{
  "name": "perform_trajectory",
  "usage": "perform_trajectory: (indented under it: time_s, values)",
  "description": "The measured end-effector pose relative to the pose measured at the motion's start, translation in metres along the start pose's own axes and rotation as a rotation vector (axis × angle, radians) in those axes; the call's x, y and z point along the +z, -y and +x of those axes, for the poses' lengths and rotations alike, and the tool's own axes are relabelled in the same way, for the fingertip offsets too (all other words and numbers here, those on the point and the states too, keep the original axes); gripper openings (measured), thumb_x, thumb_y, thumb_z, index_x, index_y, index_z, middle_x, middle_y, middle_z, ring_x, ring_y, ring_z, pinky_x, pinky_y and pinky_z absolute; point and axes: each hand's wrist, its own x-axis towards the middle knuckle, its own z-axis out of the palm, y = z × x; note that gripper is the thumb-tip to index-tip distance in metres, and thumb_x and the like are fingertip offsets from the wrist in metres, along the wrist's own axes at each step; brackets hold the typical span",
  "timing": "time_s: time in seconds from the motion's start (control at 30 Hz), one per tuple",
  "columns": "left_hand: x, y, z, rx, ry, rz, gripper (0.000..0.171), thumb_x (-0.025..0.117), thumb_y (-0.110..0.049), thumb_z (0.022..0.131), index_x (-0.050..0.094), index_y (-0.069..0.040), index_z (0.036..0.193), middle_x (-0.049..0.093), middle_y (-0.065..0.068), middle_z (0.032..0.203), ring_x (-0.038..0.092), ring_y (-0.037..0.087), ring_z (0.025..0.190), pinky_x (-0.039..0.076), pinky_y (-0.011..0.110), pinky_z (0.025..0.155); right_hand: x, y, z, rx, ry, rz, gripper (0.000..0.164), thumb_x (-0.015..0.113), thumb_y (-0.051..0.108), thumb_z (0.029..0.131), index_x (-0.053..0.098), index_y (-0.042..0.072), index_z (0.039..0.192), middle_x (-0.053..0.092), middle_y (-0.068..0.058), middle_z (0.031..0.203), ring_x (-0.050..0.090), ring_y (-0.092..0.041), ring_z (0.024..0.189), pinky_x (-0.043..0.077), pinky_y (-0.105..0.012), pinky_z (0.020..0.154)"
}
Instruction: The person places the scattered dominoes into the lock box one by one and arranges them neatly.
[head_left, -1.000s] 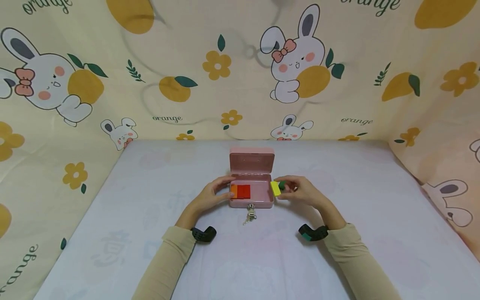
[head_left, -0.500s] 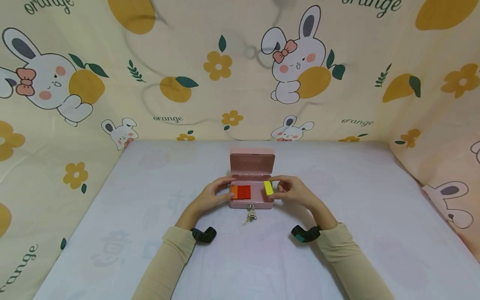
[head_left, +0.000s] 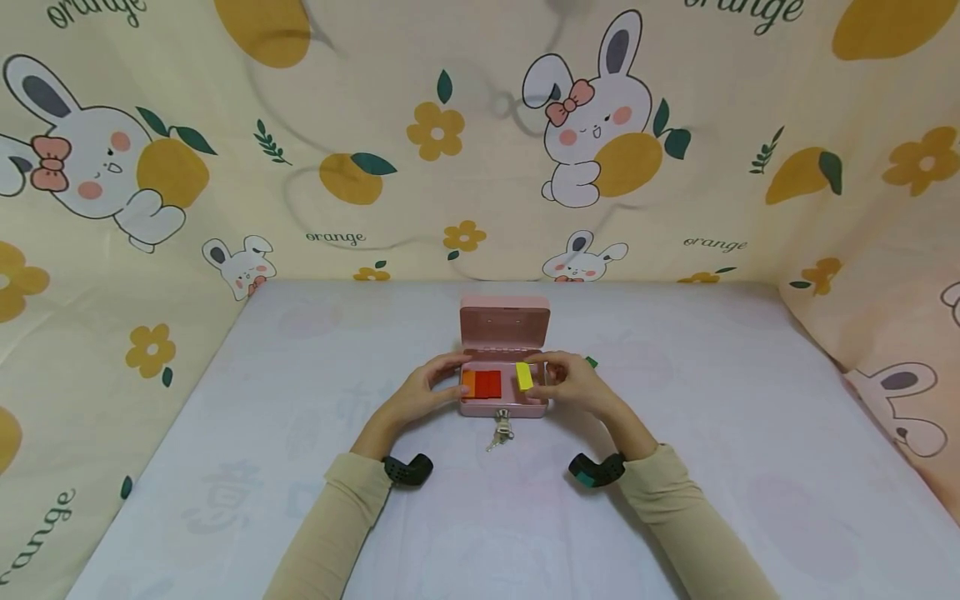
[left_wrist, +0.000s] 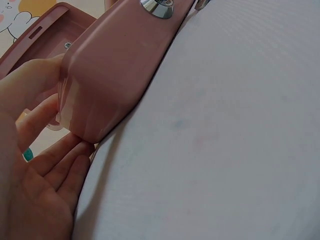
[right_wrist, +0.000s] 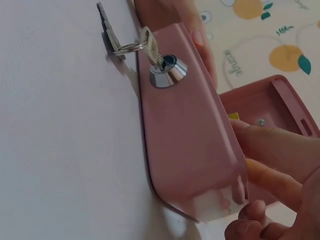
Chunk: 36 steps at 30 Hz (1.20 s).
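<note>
A pink cash box stands with its lid raised. My left hand grips its left end, the thumb at the front rim and the other fingers along the side wall. Inside, an orange block and red blocks sit side by side at the left. My right hand pinches a yellow block over the box's right half, between thumb and index finger. In the right wrist view, only a corner of the yellow block shows above the wall. A green piece peeks out behind the right knuckles.
A key ring with keys hangs from the lock on the box's front and lies on the white tablecloth. Behind the table hangs a patterned backdrop; it also runs down both sides.
My right hand has carried the yellow block leftward from beyond the right wall into the space over the box. The green piece now shows behind the hand. The left hand has stayed put.
</note>
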Motion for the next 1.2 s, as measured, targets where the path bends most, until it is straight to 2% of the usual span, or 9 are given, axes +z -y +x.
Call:
perform_trajectory:
  time_s: [0.2,0.4,0.6,0.77,0.9,1.0,1.1,1.2]
  values:
    - [-0.001,0.001,-0.001,-0.009,0.006,0.011,0.052,0.066,-0.012,0.090,0.049,-0.007,0.139,0.042,0.015,0.152,0.039,0.035,0.142,0.028,0.050,0.121,0.005,0.003,0.002,0.033,-0.016,-0.034,0.045,0.078,0.011,0.079,0.065,0.001,0.120,0.046,-0.013,0.076,0.041,-0.018,0.074,0.031,-0.022,0.059]
    - [-0.001,0.000,0.000,-0.018,0.005,0.017,0.051,0.065,-0.012,0.090,0.049,-0.008,0.139,0.042,0.014,0.152,0.039,0.034,0.142,0.028,0.050,0.122,0.011,0.002,0.005,0.038,-0.040,-0.099,0.044,0.079,0.014,0.078,0.066,0.003,0.118,0.043,-0.008,0.072,0.041,-0.017,0.071,0.031,-0.021,0.058]
    - [0.000,0.000,0.000,-0.020,0.000,0.024,0.051,0.065,-0.010,0.091,0.049,-0.007,0.139,0.041,0.014,0.153,0.039,0.034,0.142,0.028,0.050,0.122,0.017,0.003,0.007,0.060,-0.067,-0.179,0.047,0.082,0.020,0.075,0.067,0.004,0.118,0.046,-0.011,0.077,0.040,-0.018,0.078,0.030,-0.024,0.062]
    - [0.000,0.000,0.000,-0.017,0.000,0.018,0.051,0.066,-0.010,0.090,0.049,-0.007,0.139,0.042,0.014,0.152,0.039,0.034,0.142,0.028,0.049,0.122,0.021,0.002,0.010,0.081,-0.095,-0.196,0.050,0.085,0.023,0.072,0.069,0.005,0.115,0.045,-0.011,0.076,0.039,-0.020,0.077,0.028,-0.024,0.061]
    - [0.000,0.000,0.000,-0.020,0.002,0.017,0.052,0.065,-0.011,0.090,0.049,-0.008,0.139,0.041,0.014,0.153,0.039,0.034,0.143,0.027,0.050,0.122,0.025,0.001,0.011,0.069,-0.134,-0.181,0.052,0.087,0.033,0.067,0.072,0.007,0.110,0.044,-0.010,0.077,0.037,-0.021,0.078,0.025,-0.025,0.061]
    - [0.000,0.000,-0.001,-0.017,0.003,0.014,0.052,0.065,-0.011,0.091,0.048,-0.008,0.140,0.040,0.014,0.154,0.038,0.034,0.143,0.027,0.050,0.122,0.029,0.004,0.011,0.093,-0.152,-0.176,0.053,0.089,0.035,0.065,0.073,0.010,0.108,0.049,-0.013,0.085,0.038,-0.024,0.083,0.030,-0.028,0.065]
    - [0.000,0.001,-0.001,-0.011,0.005,0.010,0.052,0.065,-0.010,0.090,0.048,-0.007,0.139,0.040,0.014,0.153,0.038,0.034,0.143,0.027,0.050,0.122,0.033,0.007,0.013,0.131,-0.165,-0.179,0.051,0.089,0.031,0.065,0.073,0.009,0.108,0.054,-0.021,0.101,0.040,-0.028,0.094,0.038,-0.035,0.078]
    - [-0.001,0.000,-0.001,-0.010,0.007,0.004,0.052,0.066,-0.010,0.090,0.048,-0.007,0.139,0.041,0.014,0.153,0.039,0.034,0.142,0.028,0.050,0.122,0.036,0.011,0.015,0.190,-0.152,-0.197,0.049,0.088,0.022,0.066,0.072,0.007,0.110,0.051,-0.028,0.114,0.040,-0.032,0.103,0.040,-0.042,0.087]
